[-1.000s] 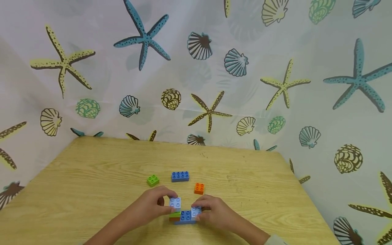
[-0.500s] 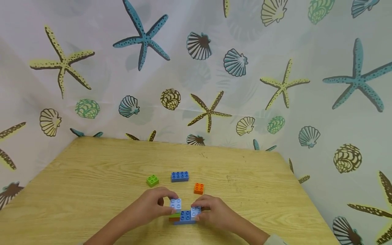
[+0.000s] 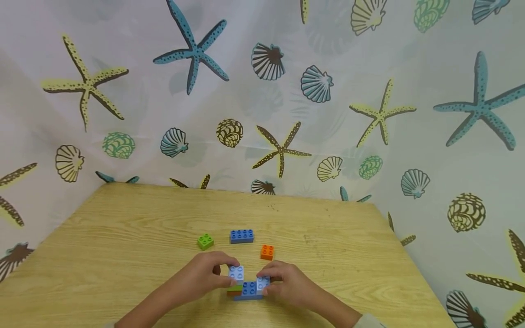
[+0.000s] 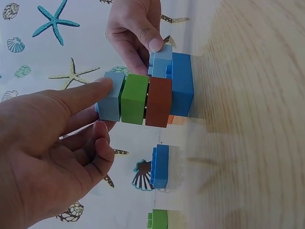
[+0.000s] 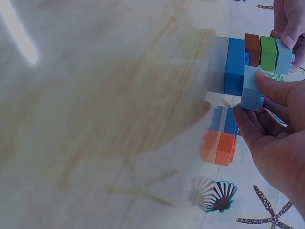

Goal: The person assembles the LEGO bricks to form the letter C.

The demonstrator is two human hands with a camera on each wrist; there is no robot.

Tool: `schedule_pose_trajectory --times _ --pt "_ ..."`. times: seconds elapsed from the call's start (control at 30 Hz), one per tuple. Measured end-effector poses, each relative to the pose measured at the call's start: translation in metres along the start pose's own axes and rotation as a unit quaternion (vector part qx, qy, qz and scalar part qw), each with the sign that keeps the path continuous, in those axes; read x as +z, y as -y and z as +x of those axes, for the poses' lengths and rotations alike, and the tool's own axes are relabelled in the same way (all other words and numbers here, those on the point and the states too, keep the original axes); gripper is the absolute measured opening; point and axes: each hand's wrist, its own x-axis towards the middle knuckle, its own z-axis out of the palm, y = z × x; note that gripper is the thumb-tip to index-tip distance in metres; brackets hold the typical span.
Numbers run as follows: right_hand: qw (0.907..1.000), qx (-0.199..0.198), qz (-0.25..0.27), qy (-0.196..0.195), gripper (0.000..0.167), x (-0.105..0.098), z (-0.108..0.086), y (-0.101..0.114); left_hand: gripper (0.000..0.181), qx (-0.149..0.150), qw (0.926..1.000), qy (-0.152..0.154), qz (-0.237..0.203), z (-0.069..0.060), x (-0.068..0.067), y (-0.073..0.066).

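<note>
My left hand (image 3: 205, 274) pinches a light blue toy brick (image 3: 235, 272) between thumb and fingers. Below it are a green brick (image 4: 134, 99) and an orange-brown brick (image 4: 158, 101), stacked at the left end of a long blue brick (image 3: 249, 289). Thin gaps show between the stacked bricks in the left wrist view. Thumb and fingers of my right hand (image 3: 290, 283) grip a second light blue brick (image 5: 250, 88) at the blue brick's right end. The fingers partly cover both light blue bricks in the head view.
Behind the hands lie a loose green brick (image 3: 205, 242), another long blue brick (image 3: 241, 236) and an orange brick (image 3: 267, 252). The wooden table (image 3: 123, 237) reaches back to a patterned curtain (image 3: 229, 100) with starfish and shells, which also runs along both sides.
My left hand and its light blue brick have come down slightly, and less of the green brick shows beneath. The right hand holds its place.
</note>
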Motion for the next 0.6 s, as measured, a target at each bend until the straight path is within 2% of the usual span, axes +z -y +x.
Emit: schedule_pose_trajectory --times 0.2,0.43,0.6 --pt "1.0 -0.003 -0.001 -0.002 0.03 0.0 -0.001 -0.001 0.033 -0.013 0.9999 0.002 -0.002 0.002 0.001 0.0" --pt "1.0 0.003 0.003 -0.003 0.03 0.001 -0.001 -0.001 0.038 -0.035 0.9987 0.012 -0.036 0.0 -0.001 0.004" --pt "0.9999 0.004 0.004 -0.008 0.029 0.0 -0.001 0.001 0.04 -0.032 0.9986 -0.012 -0.04 0.0 -0.011 0.011"
